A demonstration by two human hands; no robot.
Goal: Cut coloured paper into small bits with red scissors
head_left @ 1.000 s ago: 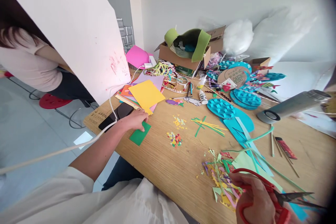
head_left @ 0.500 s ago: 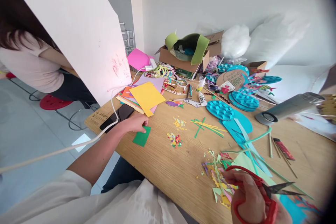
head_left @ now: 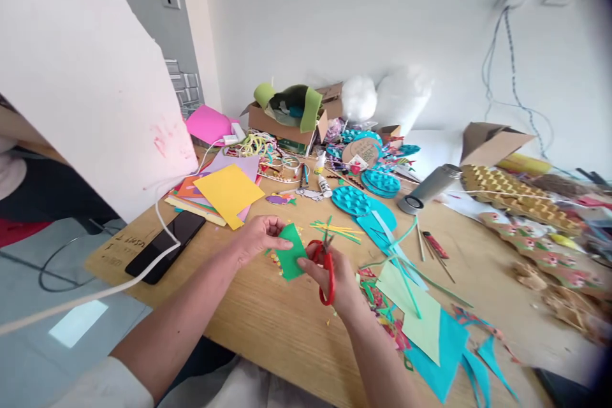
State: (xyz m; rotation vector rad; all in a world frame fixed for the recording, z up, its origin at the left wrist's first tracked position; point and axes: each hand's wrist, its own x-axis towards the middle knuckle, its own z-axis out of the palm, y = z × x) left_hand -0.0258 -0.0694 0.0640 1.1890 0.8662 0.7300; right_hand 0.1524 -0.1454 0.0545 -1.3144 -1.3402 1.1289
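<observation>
Between my two hands a small green sheet of paper (head_left: 291,252) is held up over the table. My left hand (head_left: 261,237) pinches its upper left part between thumb and fingers. Red-handled scissors (head_left: 327,277) sit in my right hand (head_left: 342,280), blades pointing up and away, and the right thumb touches the lower right edge of the paper. Behind the sheet, small paper dots (head_left: 274,257) are partly hidden. Thin green and yellow paper strips (head_left: 338,231) lie just beyond the scissors. Paper scraps (head_left: 382,306) are heaped to the right of my right wrist.
A phone (head_left: 167,245) and a white cable (head_left: 165,220) lie at the left, near stacked coloured paper (head_left: 228,191). A metal flask (head_left: 433,186) lies tilted at the right. Farther back are glue bottles (head_left: 324,187), blue textured discs (head_left: 351,200) and a full cardboard box (head_left: 282,122).
My left hand has lifted the green paper off the table's near edge. My right hand has brought the scissors leftward to it and now touches the paper. The view has turned right.
</observation>
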